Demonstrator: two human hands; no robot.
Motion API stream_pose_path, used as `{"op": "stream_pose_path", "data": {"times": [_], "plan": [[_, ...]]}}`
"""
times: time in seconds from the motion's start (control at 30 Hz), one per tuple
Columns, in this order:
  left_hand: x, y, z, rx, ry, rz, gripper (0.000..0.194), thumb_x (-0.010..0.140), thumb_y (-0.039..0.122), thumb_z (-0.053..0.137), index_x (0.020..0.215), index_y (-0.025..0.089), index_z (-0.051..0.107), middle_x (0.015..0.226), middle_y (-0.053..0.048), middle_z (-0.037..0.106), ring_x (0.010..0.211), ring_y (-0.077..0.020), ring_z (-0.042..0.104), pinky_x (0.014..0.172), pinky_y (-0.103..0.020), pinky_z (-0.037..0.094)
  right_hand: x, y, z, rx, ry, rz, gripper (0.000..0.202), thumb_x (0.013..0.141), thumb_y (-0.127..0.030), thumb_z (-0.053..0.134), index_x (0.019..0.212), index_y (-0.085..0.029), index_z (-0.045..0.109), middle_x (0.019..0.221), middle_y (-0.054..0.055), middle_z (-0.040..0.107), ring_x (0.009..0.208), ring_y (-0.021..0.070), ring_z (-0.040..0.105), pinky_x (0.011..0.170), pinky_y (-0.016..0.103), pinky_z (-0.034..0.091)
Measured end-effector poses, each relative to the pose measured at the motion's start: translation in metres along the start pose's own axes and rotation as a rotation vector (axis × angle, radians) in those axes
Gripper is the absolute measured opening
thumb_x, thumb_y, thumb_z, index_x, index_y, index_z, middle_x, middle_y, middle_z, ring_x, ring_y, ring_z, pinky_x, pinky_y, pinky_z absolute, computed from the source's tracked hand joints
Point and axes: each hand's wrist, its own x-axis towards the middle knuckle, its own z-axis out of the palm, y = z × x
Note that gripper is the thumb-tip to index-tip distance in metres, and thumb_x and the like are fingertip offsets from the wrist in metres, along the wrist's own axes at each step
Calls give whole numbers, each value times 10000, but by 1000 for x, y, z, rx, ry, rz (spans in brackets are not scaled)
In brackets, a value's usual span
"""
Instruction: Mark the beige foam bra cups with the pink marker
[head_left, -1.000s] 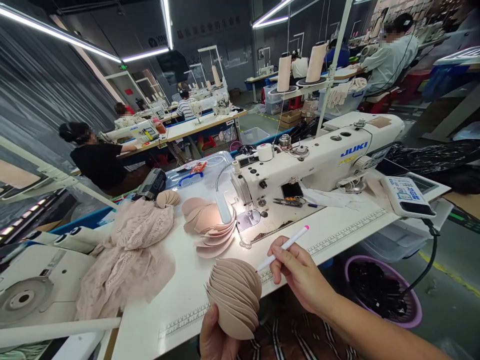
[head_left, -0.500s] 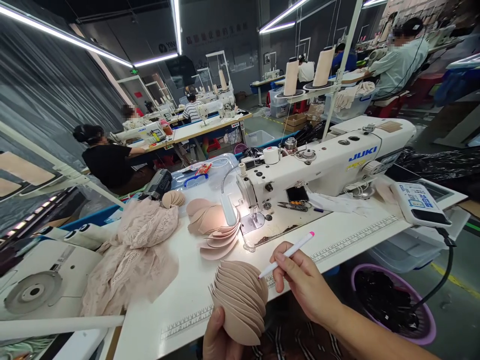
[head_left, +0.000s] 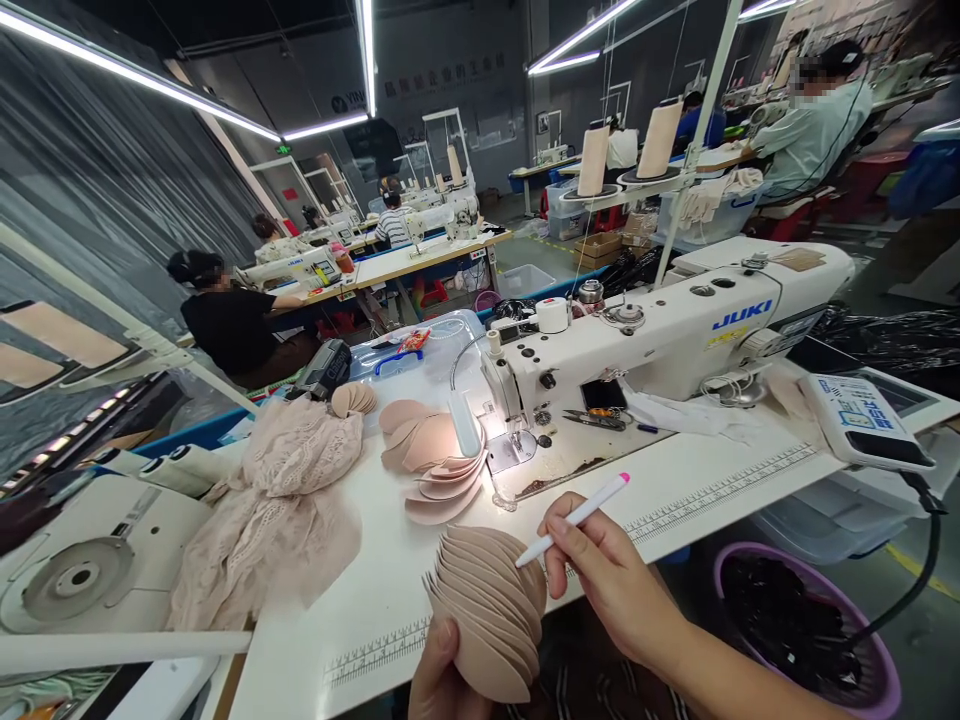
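At the table's front edge my left hand (head_left: 439,668) grips a fanned stack of beige fabric pads (head_left: 491,620), thumb on the lowest one. Its other fingers are hidden behind the stack. My right hand (head_left: 596,550) pinches a white marker pen (head_left: 576,518) with a pink end pointing up and right. The pen's tip is at the upper right edge of the stack; whether it touches I cannot tell. Beyond the stack, a pile of pinkish pads (head_left: 431,455) lies beside the needle area of a white sewing machine (head_left: 637,340).
Crumpled beige lace fabric (head_left: 289,480) covers the table's left side. Small scissors (head_left: 594,420) lie on the machine bed. A control box (head_left: 862,420) stands at the right, above a purple basket (head_left: 885,655) on the floor. Co-workers sit at other machines behind.
The camera view has shifted slightly, so the scene sits a little further right and lower. Both hands keep their hold on the pads and the pen; the pen tip stays near the stack's edge.
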Motion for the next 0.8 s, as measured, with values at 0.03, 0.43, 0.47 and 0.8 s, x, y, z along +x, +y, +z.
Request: {"op": "stream_pose_path", "data": {"times": [0.03,0.43,0.47,0.8], "plan": [[1,0,3,1,22,-2,638,946,404,739,1556,345,564,1496,-80,663,1535,-386,436,1249,-560,422,0,0,1,12,-16,4,461,1044,-657,616,952,-206,584,620,-19,648,660,177,575,745,316,400],[6,3,20,-12,-36,-11,529,956,465,712,1458,301,676,1541,-97,623,1516,-401,459,1301,-570,315,1,2,-3,38,-10,4,459,1057,-646,610,963,-198,580,614,-35,634,631,147,545,709,294,382],[7,2,18,-15,-40,-7,524,965,437,705,1469,301,666,1544,-99,620,1524,-400,447,1303,-579,301,1,3,-3,29,-20,4,456,1061,-643,605,964,-198,576,615,-34,635,638,149,550,713,295,385],[5,3,-2,-33,18,-7,571,992,243,647,1554,306,573,1590,-115,569,1556,-400,395,1295,-620,281,3,1,-2,-22,-25,-4,464,1071,-643,584,961,-192,570,623,-28,635,653,151,561,723,292,404]]}}
